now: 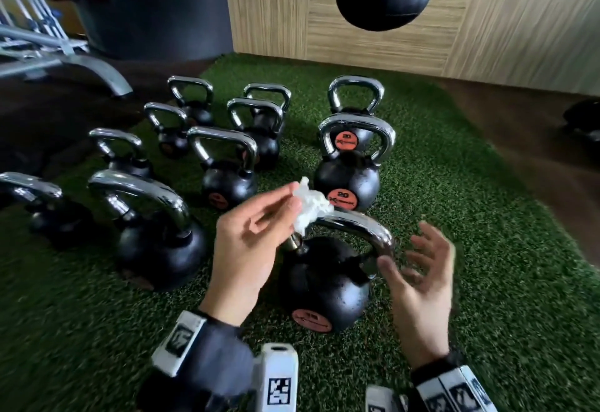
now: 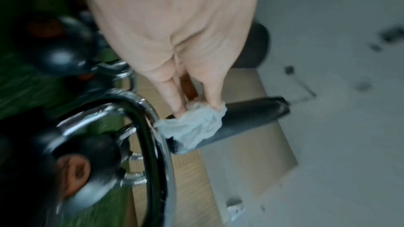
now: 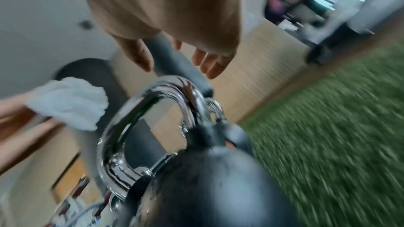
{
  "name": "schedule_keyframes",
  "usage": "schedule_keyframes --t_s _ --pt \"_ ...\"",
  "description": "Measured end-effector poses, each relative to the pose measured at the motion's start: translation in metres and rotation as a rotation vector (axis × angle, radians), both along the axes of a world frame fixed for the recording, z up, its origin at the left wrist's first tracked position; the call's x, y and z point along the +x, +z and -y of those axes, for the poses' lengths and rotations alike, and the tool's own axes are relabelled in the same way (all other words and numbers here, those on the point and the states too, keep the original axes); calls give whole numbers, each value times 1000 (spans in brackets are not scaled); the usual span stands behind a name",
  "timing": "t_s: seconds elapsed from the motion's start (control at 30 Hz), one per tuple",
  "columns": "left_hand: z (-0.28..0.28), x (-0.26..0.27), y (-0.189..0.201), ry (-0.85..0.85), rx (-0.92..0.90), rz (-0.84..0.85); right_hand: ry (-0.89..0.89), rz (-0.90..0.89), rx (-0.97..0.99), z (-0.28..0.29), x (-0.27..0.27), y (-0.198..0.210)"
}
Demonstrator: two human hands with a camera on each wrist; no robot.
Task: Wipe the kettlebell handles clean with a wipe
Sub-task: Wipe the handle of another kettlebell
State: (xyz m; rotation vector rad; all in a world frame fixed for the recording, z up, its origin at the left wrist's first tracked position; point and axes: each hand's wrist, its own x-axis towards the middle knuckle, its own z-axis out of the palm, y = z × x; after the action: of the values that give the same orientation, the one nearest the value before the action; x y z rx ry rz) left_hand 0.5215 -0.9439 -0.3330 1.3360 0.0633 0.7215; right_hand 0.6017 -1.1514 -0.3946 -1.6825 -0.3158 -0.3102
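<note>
Both wrist views smear badly, and from the head view my left hand (image 1: 250, 243) hides where the chrome handle (image 1: 360, 226) meets the near kettlebell (image 1: 324, 285). I see that hand pinching a crumpled white wipe (image 1: 311, 208) between thumb and fingertips, seemingly resting on the handle's top just beyond it. My right hand (image 1: 422, 285) hangs loose with fingers spread, gripping nothing, just beside the handle's other end.

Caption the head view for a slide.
Left hand pinches a crumpled wipe against the nearest kettlebell's chrome handle; right hand open alongside.
</note>
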Motion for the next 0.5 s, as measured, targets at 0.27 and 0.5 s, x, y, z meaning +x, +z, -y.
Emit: schedule_keyframes --t_s 0.27,0.5 --pt "3 44 5 125 1002 56 65 -273 9 -40 14 -59" --pt "-34 38 -13 279 839 51 94 -157 -148 -30 17 -60"
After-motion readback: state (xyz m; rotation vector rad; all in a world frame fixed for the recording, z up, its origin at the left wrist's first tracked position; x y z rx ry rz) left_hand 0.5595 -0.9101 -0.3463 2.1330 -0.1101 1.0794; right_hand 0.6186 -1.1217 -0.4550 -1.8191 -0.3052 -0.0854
